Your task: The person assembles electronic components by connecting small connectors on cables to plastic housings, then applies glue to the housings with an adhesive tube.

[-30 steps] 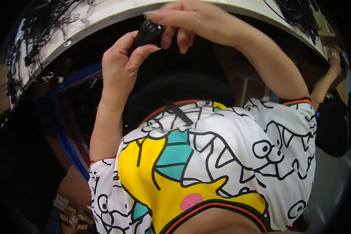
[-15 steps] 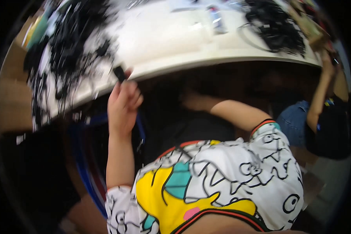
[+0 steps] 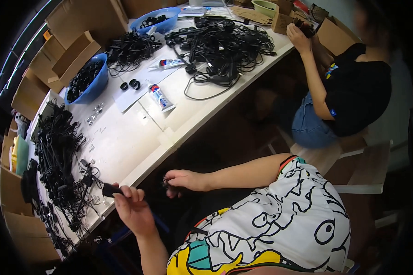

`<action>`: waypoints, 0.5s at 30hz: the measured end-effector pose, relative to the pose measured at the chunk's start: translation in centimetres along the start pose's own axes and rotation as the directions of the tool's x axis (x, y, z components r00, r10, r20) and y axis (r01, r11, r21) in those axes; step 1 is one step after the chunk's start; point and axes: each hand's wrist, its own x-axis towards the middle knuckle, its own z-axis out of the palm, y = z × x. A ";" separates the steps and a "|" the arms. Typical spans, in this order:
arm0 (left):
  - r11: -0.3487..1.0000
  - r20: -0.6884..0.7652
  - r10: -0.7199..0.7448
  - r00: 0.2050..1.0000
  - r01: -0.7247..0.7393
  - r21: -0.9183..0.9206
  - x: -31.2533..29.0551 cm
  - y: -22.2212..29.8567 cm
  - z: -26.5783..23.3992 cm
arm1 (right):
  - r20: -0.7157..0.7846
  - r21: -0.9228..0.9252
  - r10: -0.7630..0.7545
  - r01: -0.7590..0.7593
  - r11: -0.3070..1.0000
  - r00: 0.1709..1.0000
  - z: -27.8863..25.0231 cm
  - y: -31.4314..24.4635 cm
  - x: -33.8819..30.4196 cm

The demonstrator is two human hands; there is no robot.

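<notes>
My left hand (image 3: 135, 211), just over the table's near edge, pinches a small black block-shaped piece (image 3: 111, 189) between thumb and fingers. Thin black cable strands lie right behind that piece; whether they join it, I cannot tell. My right hand (image 3: 188, 179) is closed beside the table edge, below the tabletop's level. Something dark and thin shows at its fingertips, too shadowed to name. Nearest to my left hand is a long heap of black cables (image 3: 59, 156) along the table's left end.
The white table (image 3: 119, 146) bears a larger cable heap (image 3: 225, 46), glue-like tubes (image 3: 159, 97), black rings (image 3: 134, 84) and blue basins (image 3: 101, 85) of black parts. Cardboard boxes (image 3: 73, 59) line the far side. At the right sits a co-worker (image 3: 353, 91), hands on a dark item.
The view has swung, showing more of the table. My right hand has come out of the shadow toward my left hand, which still holds the black piece.
</notes>
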 end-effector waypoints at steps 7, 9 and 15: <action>0.997 0.191 -0.025 0.981 0.038 -0.067 2.6 -2.9 4.3 | 0.140 -0.294 -0.124 0.161 0.942 0.982 -0.2 -8.1 -5.6; 0.993 0.106 -0.103 0.989 0.096 0.068 2.5 -3.7 6.4 | 0.083 -0.419 -0.161 0.181 0.890 0.983 -1.9 -10.8 -7.2; 0.931 0.089 -0.159 0.983 0.119 0.344 2.7 -2.8 4.9 | 0.025 -0.991 -0.820 0.119 0.053 0.571 -10.8 -22.5 -9.0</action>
